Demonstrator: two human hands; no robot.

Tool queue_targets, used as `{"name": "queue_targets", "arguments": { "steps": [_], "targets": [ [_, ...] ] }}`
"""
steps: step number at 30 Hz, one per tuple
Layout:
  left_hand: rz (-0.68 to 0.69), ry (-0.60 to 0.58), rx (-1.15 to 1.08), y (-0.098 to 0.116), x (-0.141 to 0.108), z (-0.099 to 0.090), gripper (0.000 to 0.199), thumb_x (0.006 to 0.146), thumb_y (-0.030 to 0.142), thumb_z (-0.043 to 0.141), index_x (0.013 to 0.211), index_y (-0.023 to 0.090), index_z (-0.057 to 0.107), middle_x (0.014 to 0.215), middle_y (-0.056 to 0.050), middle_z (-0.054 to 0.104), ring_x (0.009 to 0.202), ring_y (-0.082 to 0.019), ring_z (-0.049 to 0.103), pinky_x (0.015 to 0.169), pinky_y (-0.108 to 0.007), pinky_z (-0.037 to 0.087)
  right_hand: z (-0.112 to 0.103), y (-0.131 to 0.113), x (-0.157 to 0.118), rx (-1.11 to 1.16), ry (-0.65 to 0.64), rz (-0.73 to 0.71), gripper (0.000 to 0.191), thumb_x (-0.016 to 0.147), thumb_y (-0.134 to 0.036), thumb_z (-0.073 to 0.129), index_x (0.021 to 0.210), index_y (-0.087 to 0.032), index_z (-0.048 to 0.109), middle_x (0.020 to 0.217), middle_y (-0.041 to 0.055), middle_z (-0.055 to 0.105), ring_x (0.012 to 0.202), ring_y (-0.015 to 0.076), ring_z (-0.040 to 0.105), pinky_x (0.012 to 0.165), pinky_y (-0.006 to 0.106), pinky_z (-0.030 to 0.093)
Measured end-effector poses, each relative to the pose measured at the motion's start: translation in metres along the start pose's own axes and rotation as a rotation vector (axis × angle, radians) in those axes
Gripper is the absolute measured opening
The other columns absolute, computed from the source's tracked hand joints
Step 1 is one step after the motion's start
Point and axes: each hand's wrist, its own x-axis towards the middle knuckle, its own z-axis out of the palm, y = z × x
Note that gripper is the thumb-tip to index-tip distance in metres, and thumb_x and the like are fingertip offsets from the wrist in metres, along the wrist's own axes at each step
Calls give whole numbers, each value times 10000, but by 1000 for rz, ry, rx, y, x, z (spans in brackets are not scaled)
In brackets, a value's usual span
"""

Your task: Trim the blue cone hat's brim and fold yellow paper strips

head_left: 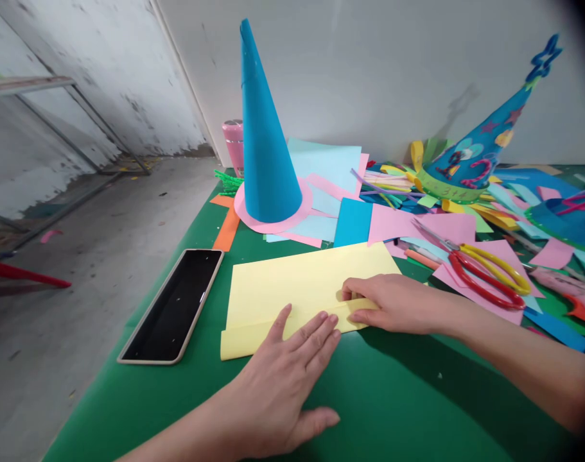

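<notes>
A yellow sheet of paper [282, 282] lies on the green table [369, 398], its near edge folded over in a narrow strip. My left hand [292, 372] rests flat on that folded strip with its fingers spread. At the strip's right end, my right hand [393, 303] pinches the fold between thumb and curled fingers. Beyond the sheet stands a tall blue paper cone [268, 147] on a pink paper ring [273, 226].
A phone [174, 308] lies left of the sheet. Red and yellow scissors [485, 269] rest on pink paper scraps at the right. Decorated blue hat [485, 147], paper strips and a pink bottle [233, 144] stand or lie further back.
</notes>
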Motion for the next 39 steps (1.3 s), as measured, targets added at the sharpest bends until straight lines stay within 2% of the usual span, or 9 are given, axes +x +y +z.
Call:
{"name": "queue_targets", "arguments": {
  "steps": [9,15,19,21,25,27,29,34,39],
  "targets": [
    [11,-46,-69,-2,0,-4,676,866,496,281,1375,215,-64,1456,-69,19,1343,-245,59,1038,-570,-76,3,22,-10,-12,91,56,263,793,-472,458,934,-258,516,905,13,654,773,209,591,584,272,347],
    [20,-16,-25,-3,-1,-1,671,870,493,268,1375,202,-65,1456,-64,24,1343,-233,66,1043,-530,-111,2,30,-11,-7,89,-16,308,878,-383,326,686,-205,488,648,-16,575,607,130,518,531,233,303],
    [36,25,11,-4,0,0,670,870,477,295,1380,201,-41,1452,-78,85,1333,-252,131,1058,-529,-63,-6,35,-10,-46,164,47,307,871,-379,339,673,-201,494,624,-17,559,586,126,497,525,237,293],
    [42,32,27,-4,1,0,673,869,478,295,1381,198,-41,1452,-76,86,1335,-246,128,1058,-514,-80,-18,38,-13,-82,256,115,286,867,-367,341,715,-203,519,677,4,576,629,150,502,552,256,301],
    [32,27,43,-3,1,-1,663,871,488,275,1380,208,-44,1451,-70,89,1334,-232,139,1069,-499,-53,-45,44,-35,10,626,164,259,869,-388,347,816,-212,528,746,21,560,669,165,481,590,278,330],
    [20,29,48,-3,0,0,659,871,493,270,1380,213,-41,1450,-71,100,1329,-238,161,1076,-502,-3,-50,43,-52,152,680,119,266,862,-409,370,806,-206,532,704,14,530,637,152,457,574,269,338],
    [9,29,54,-3,0,1,658,870,498,263,1380,213,-40,1448,-73,124,1322,-243,189,1076,-505,21,-43,39,-68,324,568,59,266,842,-416,422,758,-201,554,681,7,522,621,140,455,561,258,346],
    [-8,41,80,-3,-2,5,634,876,479,267,1385,213,0,1447,-73,150,1320,-246,198,1075,-492,89,4,34,-89,498,49,3,295,845,-420,425,745,-194,585,683,1,525,618,125,475,550,234,365],
    [-12,63,114,-2,-2,4,587,888,443,257,1389,206,64,1407,-53,302,1264,-220,336,1085,-434,113,30,52,-101,429,131,86,314,861,-422,390,791,-194,594,788,39,594,751,178,533,676,288,398]
  ]
}}
